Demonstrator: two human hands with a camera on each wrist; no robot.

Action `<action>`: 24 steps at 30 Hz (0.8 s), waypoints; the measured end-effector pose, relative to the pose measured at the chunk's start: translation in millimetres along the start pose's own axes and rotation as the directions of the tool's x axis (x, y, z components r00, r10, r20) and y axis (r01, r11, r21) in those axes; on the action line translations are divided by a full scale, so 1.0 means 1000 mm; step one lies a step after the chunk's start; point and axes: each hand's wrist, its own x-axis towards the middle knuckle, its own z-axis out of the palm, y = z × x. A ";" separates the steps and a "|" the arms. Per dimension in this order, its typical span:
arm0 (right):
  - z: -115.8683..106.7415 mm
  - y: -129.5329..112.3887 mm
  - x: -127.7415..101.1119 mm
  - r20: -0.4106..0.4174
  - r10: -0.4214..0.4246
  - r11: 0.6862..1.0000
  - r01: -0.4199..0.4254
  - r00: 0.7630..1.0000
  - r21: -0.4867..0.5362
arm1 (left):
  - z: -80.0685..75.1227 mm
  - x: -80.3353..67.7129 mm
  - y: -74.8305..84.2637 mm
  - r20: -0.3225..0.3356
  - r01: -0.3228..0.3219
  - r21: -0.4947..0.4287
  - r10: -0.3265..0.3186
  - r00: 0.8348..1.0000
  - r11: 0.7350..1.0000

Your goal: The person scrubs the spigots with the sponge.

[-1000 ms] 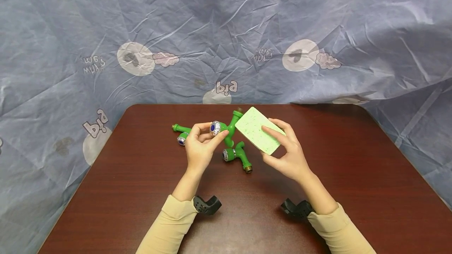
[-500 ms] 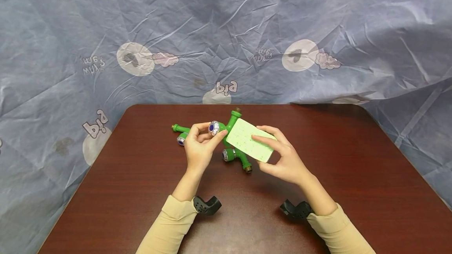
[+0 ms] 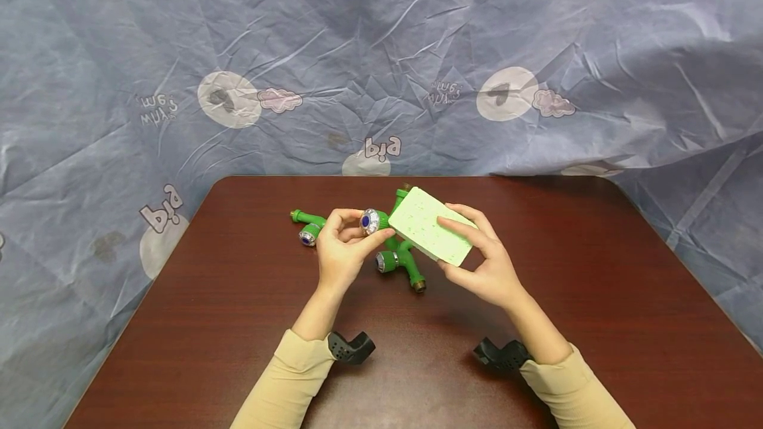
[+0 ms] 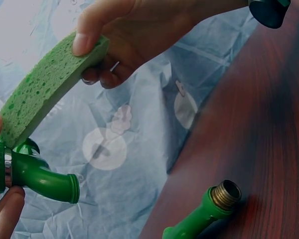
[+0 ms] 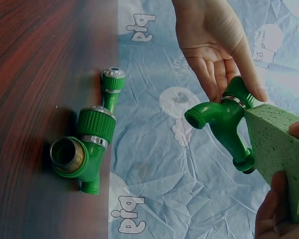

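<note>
Head view: the left hand [image 3: 341,251] pinches the knob end of a green faucet [image 3: 381,220], raised above the counter [image 3: 596,296], while the right hand [image 3: 485,263] grips a green sponge [image 3: 430,225] whose edge meets the faucet body; wiping appears under way, not finished. Two further faucets [image 3: 401,263] lie on the counter, seemingly unwiped. Left wrist view: sponge [image 4: 45,87] resting on the held faucet [image 4: 37,177]. Right wrist view: sponge [image 5: 279,159] touching the faucet [image 5: 224,122]; fingers [image 5: 276,196] curled round the sponge.
</note>
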 end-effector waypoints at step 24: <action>0.003 -0.004 0.005 -0.077 -0.117 0.978 0.102 0.990 -0.180 | 0.007 -0.004 0.005 0.057 0.063 0.020 -0.064 0.996 0.998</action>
